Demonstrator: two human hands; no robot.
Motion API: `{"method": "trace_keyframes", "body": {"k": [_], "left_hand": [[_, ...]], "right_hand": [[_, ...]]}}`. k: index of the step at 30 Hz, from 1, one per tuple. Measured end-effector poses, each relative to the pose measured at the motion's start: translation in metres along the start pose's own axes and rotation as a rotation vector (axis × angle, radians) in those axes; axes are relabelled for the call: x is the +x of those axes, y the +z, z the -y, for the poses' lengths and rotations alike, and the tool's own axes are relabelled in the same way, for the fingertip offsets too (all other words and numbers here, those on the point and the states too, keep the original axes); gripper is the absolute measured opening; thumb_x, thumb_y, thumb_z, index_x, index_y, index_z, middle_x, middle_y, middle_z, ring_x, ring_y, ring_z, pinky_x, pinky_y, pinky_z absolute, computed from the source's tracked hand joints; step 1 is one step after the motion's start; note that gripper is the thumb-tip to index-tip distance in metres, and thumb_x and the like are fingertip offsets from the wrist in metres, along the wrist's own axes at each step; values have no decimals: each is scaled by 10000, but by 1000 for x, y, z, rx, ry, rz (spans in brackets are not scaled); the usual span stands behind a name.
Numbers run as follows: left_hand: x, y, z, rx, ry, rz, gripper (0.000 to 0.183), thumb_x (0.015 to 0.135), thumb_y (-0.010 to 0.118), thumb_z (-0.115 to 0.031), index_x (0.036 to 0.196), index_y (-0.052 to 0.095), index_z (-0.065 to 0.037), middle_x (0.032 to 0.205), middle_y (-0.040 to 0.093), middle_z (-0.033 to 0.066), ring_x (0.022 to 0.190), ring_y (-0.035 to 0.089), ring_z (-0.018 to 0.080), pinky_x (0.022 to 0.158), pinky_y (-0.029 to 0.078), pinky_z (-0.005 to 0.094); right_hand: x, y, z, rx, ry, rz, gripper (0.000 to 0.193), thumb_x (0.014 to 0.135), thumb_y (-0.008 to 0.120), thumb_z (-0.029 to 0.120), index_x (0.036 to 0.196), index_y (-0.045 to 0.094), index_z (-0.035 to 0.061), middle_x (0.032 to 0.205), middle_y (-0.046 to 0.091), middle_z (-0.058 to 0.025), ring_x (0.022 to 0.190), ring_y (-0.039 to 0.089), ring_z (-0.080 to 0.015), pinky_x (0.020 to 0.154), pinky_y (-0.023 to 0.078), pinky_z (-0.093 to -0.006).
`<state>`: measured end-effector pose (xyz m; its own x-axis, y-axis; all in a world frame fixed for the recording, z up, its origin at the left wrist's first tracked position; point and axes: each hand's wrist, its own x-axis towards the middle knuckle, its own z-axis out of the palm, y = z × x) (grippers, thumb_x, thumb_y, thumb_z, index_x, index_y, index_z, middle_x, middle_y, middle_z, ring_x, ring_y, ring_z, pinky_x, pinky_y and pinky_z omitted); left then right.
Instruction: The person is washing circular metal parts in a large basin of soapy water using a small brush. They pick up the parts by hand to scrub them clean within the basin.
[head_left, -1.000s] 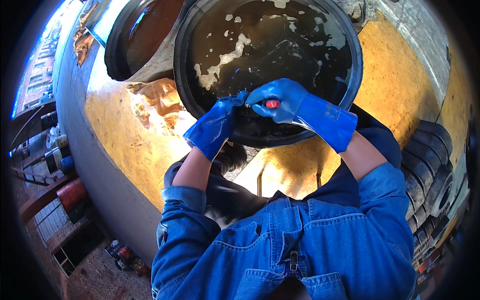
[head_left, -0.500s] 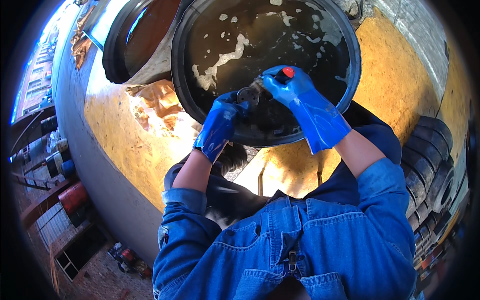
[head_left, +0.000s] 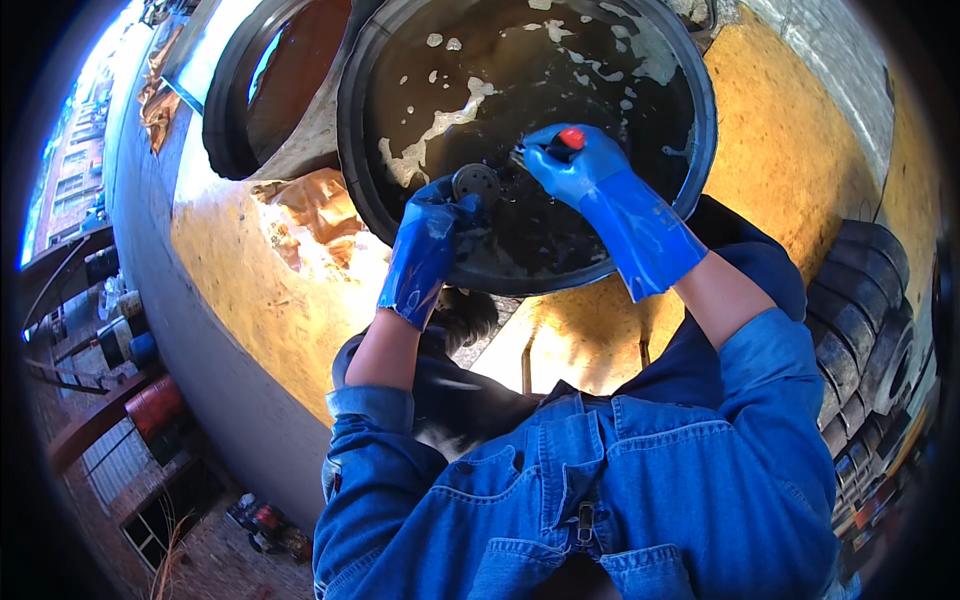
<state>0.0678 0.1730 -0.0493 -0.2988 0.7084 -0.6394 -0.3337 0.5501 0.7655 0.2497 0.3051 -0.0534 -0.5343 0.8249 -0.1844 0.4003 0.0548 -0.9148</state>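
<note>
I wear this fisheye camera on my head, the left one of a side-by-side pair, and it looks steeply down, with my denim jacket (head_left: 690, 480) at the near edge and the round tub (head_left: 705, 130) at the far one. It sits close enough to take in both forearms (head_left: 382, 352), my left hand (head_left: 430, 222) on the left and right hand (head_left: 582, 168) on the right, unmirrored.

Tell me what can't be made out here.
All in the head view:
Floor of the black tub: hidden by murky liquid.
Grip of the red-ended tool: inside the right hand.
Underside of the round part: turned from view.
Second tub: cut by the top edge.
</note>
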Motion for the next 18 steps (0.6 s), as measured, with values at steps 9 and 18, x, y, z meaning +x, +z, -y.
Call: {"method": "trace_keyframes", "body": {"k": [9,18], "left_hand": [[5,-8,-2,-187,-7,-22,277,989,623,-24,1260,674,1,1054,748,130,857,747,233,726,647,359],[7,-7,-6,-52,81,-64,287,966,680,-29,1252,693,-4,1057,754,104,863,732,195,767,613,314]], "right_hand": [[-8,-5,6,52,54,138,185,929,674,206,978,745,42,846,747,-47,761,668,-131,746,557,-319],[-1,1,10,70,68,82,216,887,693,251,868,722,38,748,695,-106,706,642,-107,705,535,-314]]}}
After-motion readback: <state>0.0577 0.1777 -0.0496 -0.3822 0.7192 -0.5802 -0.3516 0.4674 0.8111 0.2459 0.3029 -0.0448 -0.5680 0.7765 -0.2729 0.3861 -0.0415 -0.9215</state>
